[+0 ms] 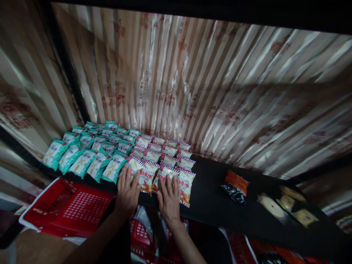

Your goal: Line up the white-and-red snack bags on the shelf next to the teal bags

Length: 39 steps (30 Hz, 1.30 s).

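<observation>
Both my hands rest on the front row of cream snack bags with striped red-and-blue top edges (185, 183), which stand in several rows on a black shelf (210, 190). My left hand (128, 190) lies with fingers spread over the leftmost front bag (135, 164). The fingers of my right hand (169, 198) are stretched out against another front bag (167, 171). Neither hand is wrapped round a bag. To the left, several rows of teal-and-white snack bags (83, 164) lean back beside the cream ones.
An orange-and-black packet (235, 186) lies on the shelf to the right, with a flat pale packet (272, 207) and small yellowish packets (304, 217) beyond. Red baskets (141, 233) and a red printed bag (68, 207) are below. Striped sheeting (176, 80) hangs behind.
</observation>
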Each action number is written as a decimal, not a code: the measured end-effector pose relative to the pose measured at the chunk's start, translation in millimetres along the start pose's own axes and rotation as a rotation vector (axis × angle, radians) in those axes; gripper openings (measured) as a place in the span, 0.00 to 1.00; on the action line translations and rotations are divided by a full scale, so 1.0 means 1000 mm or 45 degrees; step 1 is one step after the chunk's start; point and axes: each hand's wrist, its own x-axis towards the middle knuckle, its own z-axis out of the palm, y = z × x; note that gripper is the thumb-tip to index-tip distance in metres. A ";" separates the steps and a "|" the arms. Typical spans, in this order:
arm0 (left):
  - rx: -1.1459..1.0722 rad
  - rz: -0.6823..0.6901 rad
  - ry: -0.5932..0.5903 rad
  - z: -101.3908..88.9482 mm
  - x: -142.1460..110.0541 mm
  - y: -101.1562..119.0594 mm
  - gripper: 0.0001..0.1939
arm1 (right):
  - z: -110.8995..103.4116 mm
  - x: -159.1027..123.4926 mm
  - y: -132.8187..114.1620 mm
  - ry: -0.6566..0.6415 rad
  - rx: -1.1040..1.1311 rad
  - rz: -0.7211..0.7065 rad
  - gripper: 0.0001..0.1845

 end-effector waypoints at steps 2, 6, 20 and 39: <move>0.019 0.042 -0.022 -0.003 0.003 -0.005 0.26 | 0.004 0.003 -0.003 0.001 -0.066 0.005 0.26; 0.022 0.098 -0.064 0.000 0.014 -0.011 0.26 | 0.007 0.005 -0.005 -0.021 -0.150 -0.011 0.27; 0.033 0.097 -0.104 0.030 0.021 -0.016 0.28 | 0.014 0.007 -0.003 -0.045 -0.272 -0.041 0.28; -0.128 -0.116 -0.005 0.011 0.010 -0.017 0.25 | 0.019 0.004 -0.003 0.052 -0.201 -0.075 0.29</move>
